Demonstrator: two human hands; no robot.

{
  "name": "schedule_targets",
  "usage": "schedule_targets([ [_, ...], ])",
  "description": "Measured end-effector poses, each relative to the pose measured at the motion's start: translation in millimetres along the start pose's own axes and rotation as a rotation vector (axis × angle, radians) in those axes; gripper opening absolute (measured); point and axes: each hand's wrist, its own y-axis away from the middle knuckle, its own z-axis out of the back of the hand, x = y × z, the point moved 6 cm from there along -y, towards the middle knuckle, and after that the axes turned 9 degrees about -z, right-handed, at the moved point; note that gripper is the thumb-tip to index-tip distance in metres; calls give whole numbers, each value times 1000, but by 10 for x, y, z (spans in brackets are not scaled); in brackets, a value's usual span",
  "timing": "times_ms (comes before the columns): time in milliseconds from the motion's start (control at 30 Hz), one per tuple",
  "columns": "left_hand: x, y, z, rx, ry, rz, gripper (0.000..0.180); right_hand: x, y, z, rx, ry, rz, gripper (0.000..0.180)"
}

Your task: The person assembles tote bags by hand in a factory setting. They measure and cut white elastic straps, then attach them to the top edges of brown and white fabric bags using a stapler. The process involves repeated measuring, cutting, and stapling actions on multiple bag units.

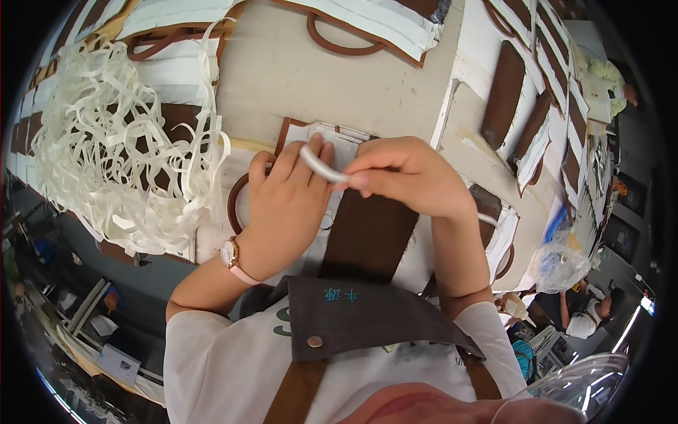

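Observation:
My left hand (pixel 288 201) lies palm down on a flat white and brown piece, its fingers stretched forward and slightly bent. The piece has a dark brown panel (pixel 371 237), with a brown cord handle (pixel 236 205) sticking out to the left of my wrist. Between thumb and fingertips my right hand (pixel 413 173) pinches the end of a narrow white strip (pixel 321 165). This strip curves up over the fingers of my left hand. What lies under my left palm is hidden.
At the left sits a large tangled heap of white strips (pixel 127 155). More white and brown pieces with cord handles (pixel 346 46) lie along the far edge. Stacked brown and white pieces (pixel 505 95) stand at the right, near a clear plastic bag (pixel 561 265). Other people work beyond.

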Motion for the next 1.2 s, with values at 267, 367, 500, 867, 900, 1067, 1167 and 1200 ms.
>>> schedule_targets([
  [267,23,-34,43,96,54,27,49,-214,-242,110,-525,574,-111,27],
  [367,18,-23,32,97,90,37,52,-282,-171,124,-534,520,-147,26],
  [500,24,-29,27,101,89,37,55,-294,-166,181,-522,394,-225,26],
  [867,8,-56,18,130,81,31,63,-348,-183,244,-479,364,-215,27],
  [900,8,-66,20,135,74,28,62,-336,-180,241,-488,364,-202,27],
  [1067,-6,-84,5,160,42,19,62,-343,-167,234,-506,392,-176,26],
  [1167,-11,-96,9,164,34,16,61,-346,-169,212,-532,452,-138,24],
  [1200,-10,-99,4,160,28,14,61,-354,-176,200,-542,474,-122,24],
])
